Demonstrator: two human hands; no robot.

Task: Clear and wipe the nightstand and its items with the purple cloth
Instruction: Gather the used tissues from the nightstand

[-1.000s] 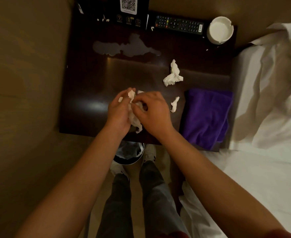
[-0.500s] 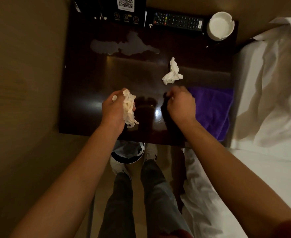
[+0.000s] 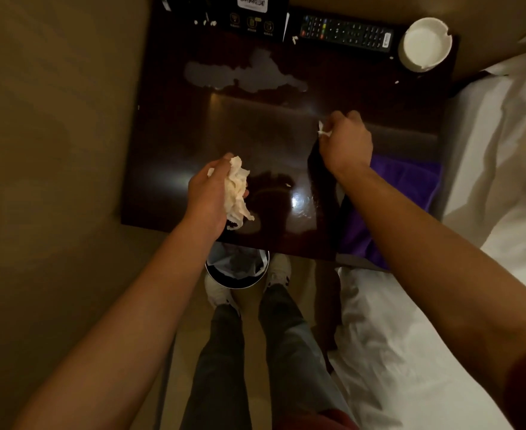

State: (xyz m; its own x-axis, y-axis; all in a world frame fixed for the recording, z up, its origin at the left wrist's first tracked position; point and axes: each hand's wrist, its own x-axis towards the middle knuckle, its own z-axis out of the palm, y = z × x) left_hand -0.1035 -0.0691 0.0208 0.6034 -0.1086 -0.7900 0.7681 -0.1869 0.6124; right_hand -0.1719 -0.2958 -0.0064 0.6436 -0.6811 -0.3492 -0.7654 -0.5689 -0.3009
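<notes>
Purple cloth (image 3: 407, 193) lies crumpled and soft-looking at the right near corner of the nightstand (image 3: 255, 125), deep violet, its near end hanging over the front edge. Right forearm crosses over it and hides part of it.

Nightstand top is dark and glossy, catching a bright glare spot near the front. A pale smear (image 3: 243, 72) spreads across the far half. Along the far edge sit a black card stand with a QR code (image 3: 252, 13), a black remote (image 3: 345, 34) and a white ashtray (image 3: 426, 43) at the far right corner. Tiny white scraps dot the far edge. Tan wall on the left, white bedding (image 3: 504, 181) on the right. Below the front edge a lined bin (image 3: 237, 268) stands by the person's shoes.

Left hand (image 3: 209, 193) clutches a wad of white tissue (image 3: 237, 190) over the near middle of the top, well left of the cloth. Right hand (image 3: 345, 141) is curled around a small tissue scrap (image 3: 322, 130), just beyond the cloth's far edge.
</notes>
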